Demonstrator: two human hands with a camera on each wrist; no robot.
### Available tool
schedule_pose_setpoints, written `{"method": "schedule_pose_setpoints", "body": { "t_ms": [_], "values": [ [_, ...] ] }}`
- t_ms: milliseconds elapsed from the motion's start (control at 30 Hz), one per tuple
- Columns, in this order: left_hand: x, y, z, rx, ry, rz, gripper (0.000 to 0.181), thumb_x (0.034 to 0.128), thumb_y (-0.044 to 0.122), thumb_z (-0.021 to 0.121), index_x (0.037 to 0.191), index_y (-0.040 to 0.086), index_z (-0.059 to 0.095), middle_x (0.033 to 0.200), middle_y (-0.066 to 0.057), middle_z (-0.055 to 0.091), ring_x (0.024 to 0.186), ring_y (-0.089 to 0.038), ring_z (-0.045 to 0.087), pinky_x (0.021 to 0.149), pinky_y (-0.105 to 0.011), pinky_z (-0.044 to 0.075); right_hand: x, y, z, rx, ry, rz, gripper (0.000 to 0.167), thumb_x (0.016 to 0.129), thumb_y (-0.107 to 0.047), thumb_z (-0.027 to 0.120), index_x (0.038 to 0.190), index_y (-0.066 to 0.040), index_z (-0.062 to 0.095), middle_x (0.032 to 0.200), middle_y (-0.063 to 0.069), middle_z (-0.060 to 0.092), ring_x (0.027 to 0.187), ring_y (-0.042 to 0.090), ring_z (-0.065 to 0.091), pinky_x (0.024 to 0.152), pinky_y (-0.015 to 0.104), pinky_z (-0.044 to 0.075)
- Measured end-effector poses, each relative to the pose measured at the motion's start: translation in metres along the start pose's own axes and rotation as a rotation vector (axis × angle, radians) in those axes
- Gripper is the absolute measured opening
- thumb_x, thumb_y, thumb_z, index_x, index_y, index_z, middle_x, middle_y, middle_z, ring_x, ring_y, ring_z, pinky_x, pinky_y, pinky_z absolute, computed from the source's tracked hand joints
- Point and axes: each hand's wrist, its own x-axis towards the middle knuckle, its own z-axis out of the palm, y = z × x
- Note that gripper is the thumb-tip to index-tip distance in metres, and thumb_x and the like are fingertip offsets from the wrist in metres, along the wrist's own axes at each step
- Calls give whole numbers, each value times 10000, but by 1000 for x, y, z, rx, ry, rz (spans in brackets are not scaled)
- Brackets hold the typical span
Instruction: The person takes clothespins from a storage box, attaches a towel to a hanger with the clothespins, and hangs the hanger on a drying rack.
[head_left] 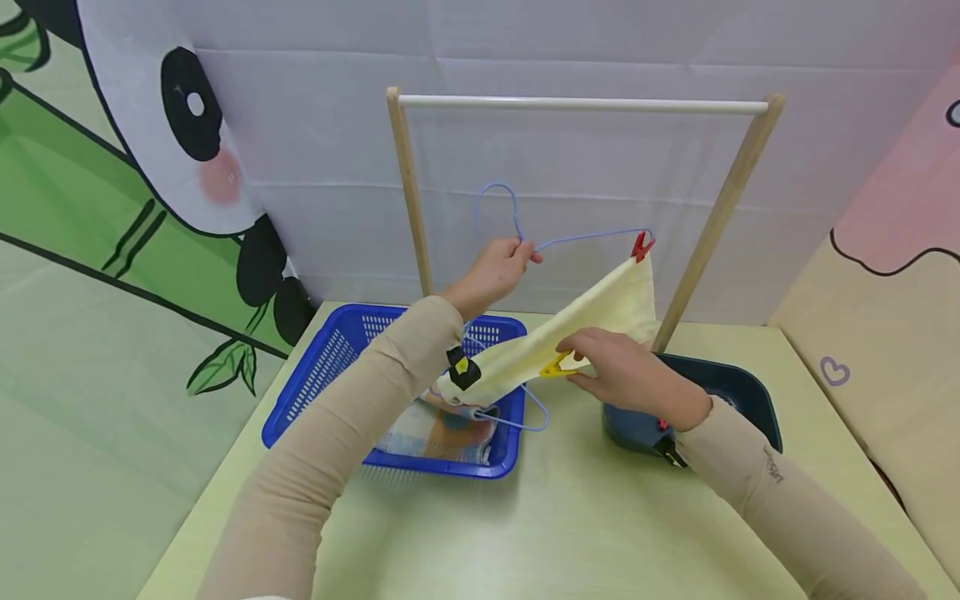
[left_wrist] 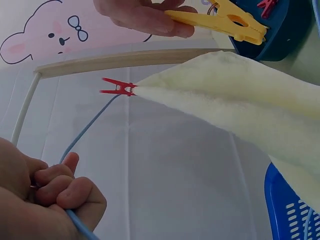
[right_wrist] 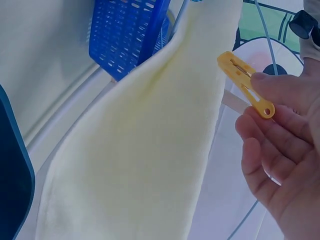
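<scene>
My left hand (head_left: 491,271) grips a light blue wire hanger (head_left: 592,237) just below its hook, fingers curled round the wire in the left wrist view. At the hanger's right end a red clothespin (head_left: 641,247) clips one corner of a pale yellow cloth (head_left: 600,312). The cloth slants down to the left, its lower end over the basket. My right hand (head_left: 630,375) pinches a yellow clothespin (right_wrist: 245,82) between thumb and fingers, in front of the cloth in the head view. In the right wrist view, that clothespin appears beside the cloth's edge.
A blue basket (head_left: 279,417) holds a patterned cloth (head_left: 438,433) and another blue hanger (head_left: 536,427) that overhangs its rim. To the right stands a dark teal bin (head_left: 767,408) with red clothespins inside. Behind rises a wooden rack with a white crossbar (head_left: 585,103).
</scene>
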Motion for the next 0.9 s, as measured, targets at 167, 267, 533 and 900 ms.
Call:
{"method": "schedule_pose_setpoints", "body": {
  "t_ms": [167,267,533,900],
  "values": [
    [0,-3,1,14,-14,0,368,1045,293,338,1075,66,626,688,-12,370,509,-122,272,530,-259,265,4,-2,5,-28,23,-72,379,771,-121,794,1099,-26,629,1058,64,631,935,202,599,811,355,504],
    [-1,-4,1,8,-32,-9,370,1045,294,335,1064,67,627,666,-10,368,487,-117,263,498,-255,259,7,-4,7,-34,39,-122,384,769,-107,792,1108,-16,637,1082,71,631,969,209,594,826,347,502],
    [-1,-9,-1,-60,-116,-32,345,1044,273,341,1041,52,606,734,-12,377,494,-121,279,586,-268,321,12,-12,10,-35,52,-159,413,792,-140,777,1153,3,636,1060,83,637,957,208,615,818,321,506],
    [0,-15,-1,-145,-150,-51,340,1046,252,342,1010,27,594,654,2,326,525,-123,246,538,-249,278,23,-24,15,-10,32,-198,346,782,-145,788,1079,-29,653,1036,75,641,954,210,616,839,323,500]
  ]
}}
